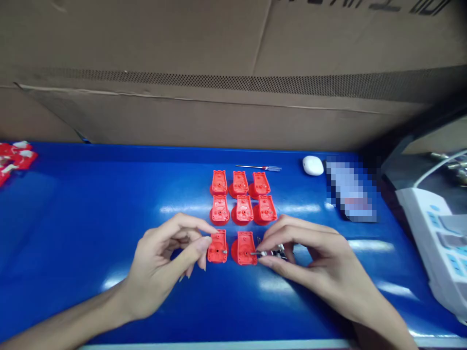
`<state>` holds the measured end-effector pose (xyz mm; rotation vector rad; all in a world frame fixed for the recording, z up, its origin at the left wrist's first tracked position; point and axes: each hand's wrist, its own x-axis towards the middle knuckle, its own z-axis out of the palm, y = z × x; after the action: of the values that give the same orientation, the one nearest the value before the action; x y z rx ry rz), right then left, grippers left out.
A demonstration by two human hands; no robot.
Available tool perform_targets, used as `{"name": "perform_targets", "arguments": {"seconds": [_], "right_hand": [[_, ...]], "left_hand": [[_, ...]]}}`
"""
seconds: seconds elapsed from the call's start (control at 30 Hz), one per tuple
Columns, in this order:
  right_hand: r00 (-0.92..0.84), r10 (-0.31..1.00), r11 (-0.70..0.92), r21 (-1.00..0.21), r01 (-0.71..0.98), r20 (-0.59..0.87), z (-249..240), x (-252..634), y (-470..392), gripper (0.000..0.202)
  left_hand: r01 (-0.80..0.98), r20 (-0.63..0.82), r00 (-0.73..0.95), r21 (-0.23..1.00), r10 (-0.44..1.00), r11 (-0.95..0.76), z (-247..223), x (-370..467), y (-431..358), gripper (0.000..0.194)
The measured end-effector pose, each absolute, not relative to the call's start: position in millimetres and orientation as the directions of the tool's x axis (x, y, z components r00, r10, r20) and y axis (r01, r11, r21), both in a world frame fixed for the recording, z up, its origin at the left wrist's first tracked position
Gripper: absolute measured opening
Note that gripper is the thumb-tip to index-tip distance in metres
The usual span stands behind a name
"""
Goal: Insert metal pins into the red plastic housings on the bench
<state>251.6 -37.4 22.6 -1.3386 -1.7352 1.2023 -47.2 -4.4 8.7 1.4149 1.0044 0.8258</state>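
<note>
Several red plastic housings lie in rows on the blue table, their hollow sides facing up. My left hand (164, 267) is beside the front left housing (218, 253), with its thumb and index fingertips apart at that housing's left and upper edge. A small metal pin shows at the housing's right side. My right hand (310, 257) is closed on several small metal parts (279, 253), partly hidden by the fingers; their exact kind cannot be made out. One thin metal tip points left over the front right housing (245, 249).
A screwdriver (262, 168) with a clear handle lies behind the housings. To its right are a white rounded case (313, 166) and a blurred-out flat object (352, 189). A white power strip (434, 243) stands far right, red-and-white parts (14, 158) far left. Cardboard (182, 116) rises behind.
</note>
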Motion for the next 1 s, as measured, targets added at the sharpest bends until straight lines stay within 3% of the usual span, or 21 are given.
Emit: {"name": "perform_targets", "arguments": {"seconds": [0.33,0.53,0.73,0.87,1.0], "right_hand": [[-0.385,0.922,0.205,-0.904,0.376,0.049,22,254,-36,0.011],[-0.323,0.944,0.213,-0.88,0.425,0.072,19,253,-36,0.006],[-0.292,0.956,0.125,-0.892,0.433,-0.007,18,251,-38,0.013],[-0.233,0.968,0.023,-0.898,0.44,-0.09,17,251,-39,0.02],[-0.195,0.971,-0.055,-0.919,0.391,-0.141,16,250,-36,0.022]], "left_hand": [[0.108,-0.064,0.394,0.994,0.917,0.023,11,-48,-7,0.018],[-0.146,-0.248,0.443,0.928,0.862,0.342,14,-45,1,0.022],[-0.267,-0.279,0.472,0.859,0.836,0.437,17,-42,10,0.027],[-0.166,-0.297,0.482,0.893,0.824,0.418,19,-45,11,0.033],[0.041,-0.191,0.434,0.981,0.88,0.192,18,-50,8,0.026]]}}
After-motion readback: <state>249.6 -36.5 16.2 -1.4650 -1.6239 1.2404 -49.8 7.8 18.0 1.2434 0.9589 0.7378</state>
